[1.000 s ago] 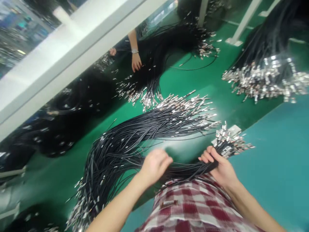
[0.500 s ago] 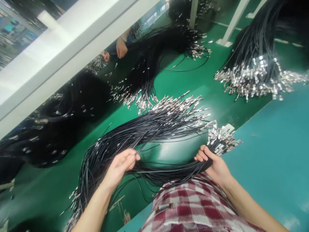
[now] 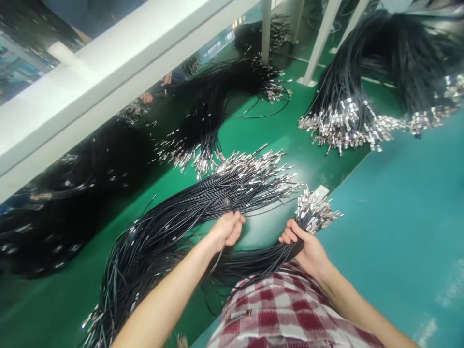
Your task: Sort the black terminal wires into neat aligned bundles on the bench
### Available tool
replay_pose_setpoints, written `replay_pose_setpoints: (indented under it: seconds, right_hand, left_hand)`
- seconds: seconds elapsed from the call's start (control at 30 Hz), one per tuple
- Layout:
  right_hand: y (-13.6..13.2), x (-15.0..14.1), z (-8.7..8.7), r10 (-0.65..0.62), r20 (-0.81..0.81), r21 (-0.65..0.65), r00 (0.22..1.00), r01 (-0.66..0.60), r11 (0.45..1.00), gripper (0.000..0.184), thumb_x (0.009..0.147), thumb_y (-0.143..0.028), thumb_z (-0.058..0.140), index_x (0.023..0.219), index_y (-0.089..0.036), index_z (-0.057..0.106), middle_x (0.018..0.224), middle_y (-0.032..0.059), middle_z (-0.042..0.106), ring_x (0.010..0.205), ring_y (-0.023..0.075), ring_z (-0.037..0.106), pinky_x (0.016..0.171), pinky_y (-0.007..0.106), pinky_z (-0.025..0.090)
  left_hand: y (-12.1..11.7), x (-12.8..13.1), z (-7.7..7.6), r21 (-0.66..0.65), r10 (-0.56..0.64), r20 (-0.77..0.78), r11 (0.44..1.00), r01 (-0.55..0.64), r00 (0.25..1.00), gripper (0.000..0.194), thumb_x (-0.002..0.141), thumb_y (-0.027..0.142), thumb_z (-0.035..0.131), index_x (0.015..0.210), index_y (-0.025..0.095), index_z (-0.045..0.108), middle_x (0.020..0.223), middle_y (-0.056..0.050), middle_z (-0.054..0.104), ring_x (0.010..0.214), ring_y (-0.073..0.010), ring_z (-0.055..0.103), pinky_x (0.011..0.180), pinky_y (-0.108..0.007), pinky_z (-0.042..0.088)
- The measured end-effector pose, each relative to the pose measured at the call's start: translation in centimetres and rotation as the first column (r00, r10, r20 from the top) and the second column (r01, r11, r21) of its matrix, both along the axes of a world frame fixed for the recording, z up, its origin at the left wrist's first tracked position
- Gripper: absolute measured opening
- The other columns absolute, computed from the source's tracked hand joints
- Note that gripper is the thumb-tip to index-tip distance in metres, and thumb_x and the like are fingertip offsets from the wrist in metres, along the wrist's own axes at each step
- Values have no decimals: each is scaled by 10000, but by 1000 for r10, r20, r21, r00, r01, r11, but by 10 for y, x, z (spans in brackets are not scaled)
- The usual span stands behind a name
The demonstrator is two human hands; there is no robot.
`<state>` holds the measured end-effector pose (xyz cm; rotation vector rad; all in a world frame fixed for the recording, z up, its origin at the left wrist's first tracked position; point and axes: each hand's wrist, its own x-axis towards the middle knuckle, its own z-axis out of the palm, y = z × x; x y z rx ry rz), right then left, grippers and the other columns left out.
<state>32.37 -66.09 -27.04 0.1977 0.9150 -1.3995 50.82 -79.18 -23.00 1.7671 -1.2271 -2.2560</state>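
Across the bottom of the view bulges a red and white checked garment [image 3: 282, 314] with a small label [image 3: 237, 316], one forearm on either side. Just above it, the right hand [image 3: 304, 246] is wrapped firmly about a bundle of black cables [image 3: 261, 258], gripping it close below its cluster of metal ends [image 3: 313, 212]. These fan out past the fingers, with a pale tag [image 3: 321, 192] at their far edge. From that grip the bundle runs leftward, passing below the left hand [image 3: 227, 229], which is well apart from the right. The left fingers are curled closed on a thin cable [image 3: 218, 261]; a blurred dark tip [image 3: 228, 203] shows above the knuckles.

Beyond the left hand, a large pile of black cables [image 3: 163, 217] bends across the green floor [image 3: 250, 130], its silvery ends pointing to the right. A blue-green stretch of floor [image 3: 398, 217] lies to the right. Farther off are a second pile [image 3: 206, 111] in shadow and, at right, an arched heap [image 3: 337, 96] with bright tips, near a pale metal leg [image 3: 321, 43]. A broad white beam [image 3: 119, 72] slants across the upper left; past its lower edge, parts of a co-worker's hands [image 3: 146, 98] show, too small to read.
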Motion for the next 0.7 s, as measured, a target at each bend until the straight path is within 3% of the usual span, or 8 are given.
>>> replay_pose_setpoints:
  seconds: [0.1, 0.17, 0.27, 0.33, 0.4, 0.5, 0.6, 0.7]
  right_hand:
    - [2, -1, -4, -20, 36, 2, 999, 20, 1000, 312, 641, -391, 856, 739, -193, 637, 530, -64, 403, 549, 100, 411, 678, 277, 472]
    - [2, -2, -7, -30, 51, 9, 998, 29, 1000, 310, 638, -384, 859, 737, -191, 637, 529, -64, 405, 550, 101, 415, 683, 281, 472]
    - [1, -3, -6, -27, 58, 9, 998, 26, 1000, 309, 632, -380, 861, 733, -189, 640, 529, -63, 410, 548, 104, 417, 674, 285, 466]
    - [0, -2, -2, -28, 50, 3, 998, 28, 1000, 314, 623, -383, 863, 731, -186, 643, 530, -61, 418, 548, 106, 421, 667, 286, 462]
    - [-1, -1, 1, -30, 33, -6, 999, 30, 1000, 320, 617, -389, 865, 728, -184, 646, 528, -59, 426, 546, 108, 425, 665, 290, 460]
    - [-1, -1, 4, -23, 7, -26, 1000, 23, 999, 317, 624, -397, 858, 721, -187, 642, 526, -57, 431, 541, 112, 427, 660, 296, 462]
    - [0, -1, 5, -33, -6, -42, 999, 33, 999, 305, 644, -403, 847, 729, -193, 644, 527, -59, 437, 541, 113, 432, 648, 291, 462]
    - [1, 0, 4, -45, -22, -67, 999, 44, 997, 288, 668, -405, 833, 756, -198, 653, 536, -53, 474, 553, 119, 466, 644, 286, 467]
  left_hand:
    - [17, 34, 39, 90, -310, 12, 947, 308, 951, 458, 840, 621, 551, 807, 165, 546, 410, 107, 334, 303, -42, 177, 303, -163, 87]
    - [20, 48, 57, -1, -226, -24, 974, 226, 974, 492, 825, 657, 530, 829, 166, 559, 443, 120, 262, 345, -43, 135, 317, -163, 98]
    - [7, 46, 59, -253, -130, 14, 959, 129, 991, 507, 881, 654, 392, 869, 179, 568, 491, 112, 195, 400, -63, 119, 372, -174, 145]
    - [-6, 35, 51, -286, -300, 281, 881, 378, 912, 482, 892, 600, 405, 773, 169, 585, 491, 85, 250, 418, -75, 191, 417, -195, 198]
    - [-16, 25, 49, -190, -460, 538, 751, 633, 707, 438, 875, 524, 483, 646, 163, 577, 501, 49, 324, 454, -89, 274, 465, -218, 247]
    - [-16, 15, 66, -151, -659, 380, 648, 746, 649, 422, 888, 498, 467, 703, 161, 644, 543, 31, 362, 514, -108, 323, 518, -232, 277]
    - [0, 5, 84, -269, -633, -12, 747, 607, 774, 475, 911, 568, 413, 878, 167, 665, 566, 47, 336, 536, -106, 299, 523, -230, 252]
    - [21, -14, 73, -351, -498, -104, 828, 437, 861, 501, 898, 606, 438, 816, 150, 631, 554, 53, 328, 531, -99, 285, 512, -233, 224]
